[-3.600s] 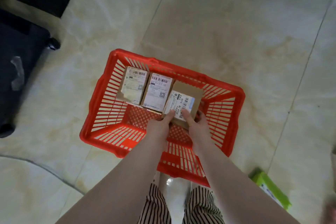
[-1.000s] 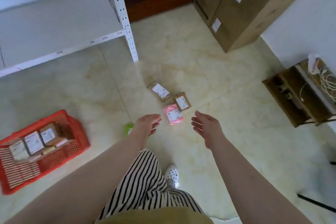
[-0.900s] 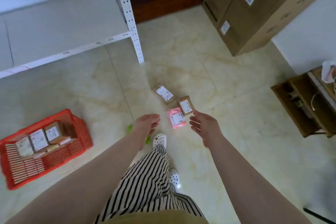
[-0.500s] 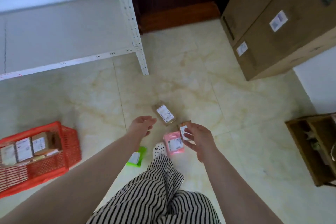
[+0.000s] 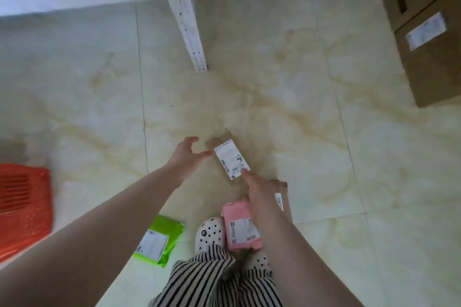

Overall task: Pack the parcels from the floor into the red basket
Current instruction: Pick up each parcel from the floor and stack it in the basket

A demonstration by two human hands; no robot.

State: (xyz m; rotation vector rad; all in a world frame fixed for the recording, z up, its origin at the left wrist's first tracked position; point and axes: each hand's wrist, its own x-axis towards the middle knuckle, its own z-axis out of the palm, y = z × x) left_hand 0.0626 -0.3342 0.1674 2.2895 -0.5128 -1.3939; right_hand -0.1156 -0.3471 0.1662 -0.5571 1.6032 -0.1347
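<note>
A brown parcel with a white label (image 5: 230,161) lies on the tiled floor between my hands. My left hand (image 5: 185,157) is open at its left edge, thumb tip against the label. My right hand (image 5: 259,193) reaches in from below, and its outstretched finger touches the label's near corner. A smaller brown parcel (image 5: 283,198) lies partly hidden under my right hand. A pink parcel (image 5: 240,228) sits by my shoe, and a green parcel (image 5: 158,240) lies further left. Only the corner of the red basket (image 5: 23,207) shows at the left edge.
A white shelf leg (image 5: 190,30) stands on the floor ahead of the parcels, under a white shelf board. Large cardboard boxes (image 5: 431,40) fill the upper right. My white shoe (image 5: 209,232) and striped trousers are at the bottom.
I have leaned down closer to the parcels. Both hands moved forward onto the labelled brown parcel, the right hand leaving the smaller brown one. The basket slid almost out of view at left.
</note>
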